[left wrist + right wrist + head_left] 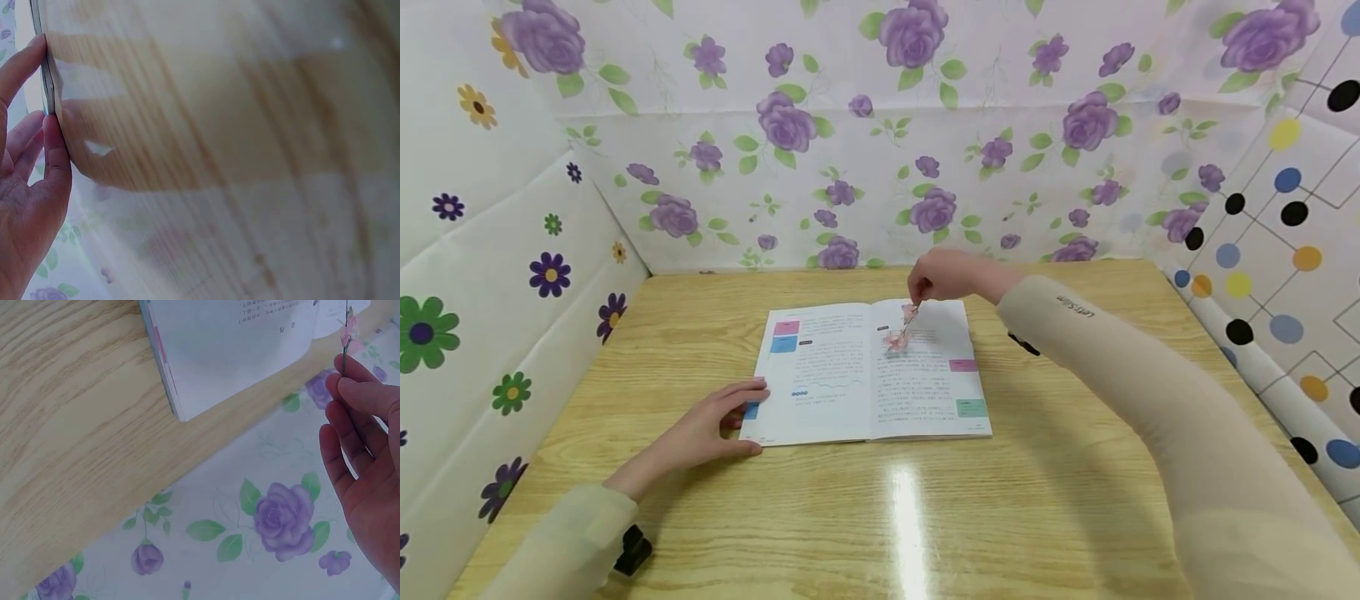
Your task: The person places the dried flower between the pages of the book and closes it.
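Observation:
An open book (827, 421) with printed text and coloured blocks lies flat on the wooden table. At its left edge my left hand (707, 427) rests, fingertips on the page margin and thumb by the lower corner. The left wrist view shows those fingers (57, 150) touching the book's thin edge. Over the top of the right page, my right hand (951, 273) pinches the thin dark stem of a pink flower sprig (896, 341) between thumb and fingers. The blossoms hang down toward the text; whether they touch the paper I cannot tell.
The wooden table (820, 517) extends around the book and reflects light at the front. Flower-printed sheeting (880, 192) stands behind it, with more patterned sheeting on the left (520, 275) and a dotted sheet (1285, 283) on the right.

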Demonstrator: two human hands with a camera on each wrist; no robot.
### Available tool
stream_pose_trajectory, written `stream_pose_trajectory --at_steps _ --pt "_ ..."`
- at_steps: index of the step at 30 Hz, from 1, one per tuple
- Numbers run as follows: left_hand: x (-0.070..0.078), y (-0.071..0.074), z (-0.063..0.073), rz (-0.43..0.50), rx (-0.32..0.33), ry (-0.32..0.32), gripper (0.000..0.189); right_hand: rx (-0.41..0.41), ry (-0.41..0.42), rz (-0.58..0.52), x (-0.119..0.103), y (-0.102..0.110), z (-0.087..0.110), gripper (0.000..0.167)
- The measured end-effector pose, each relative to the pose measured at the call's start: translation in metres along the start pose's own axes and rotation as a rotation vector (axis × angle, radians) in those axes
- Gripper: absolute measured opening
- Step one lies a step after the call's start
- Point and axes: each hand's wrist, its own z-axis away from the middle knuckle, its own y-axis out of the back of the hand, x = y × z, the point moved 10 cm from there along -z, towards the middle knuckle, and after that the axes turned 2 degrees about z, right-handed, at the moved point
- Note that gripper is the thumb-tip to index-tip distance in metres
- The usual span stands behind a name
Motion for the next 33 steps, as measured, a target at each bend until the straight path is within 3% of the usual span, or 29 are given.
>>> stream_pose_trajectory --at_steps 17,33 --pt "0.003 0.0 0.001 0.022 -0.004 -0.007 0.074 -0.083 -0.057 -0.052 -0.002 -0.03 -0.024 0.024" --pt "0.002 0.0 0.002 0.019 -0.011 0.007 0.074 -0.081 -0.029 -0.111 -0.003 -0.055 -0.029 0.02"
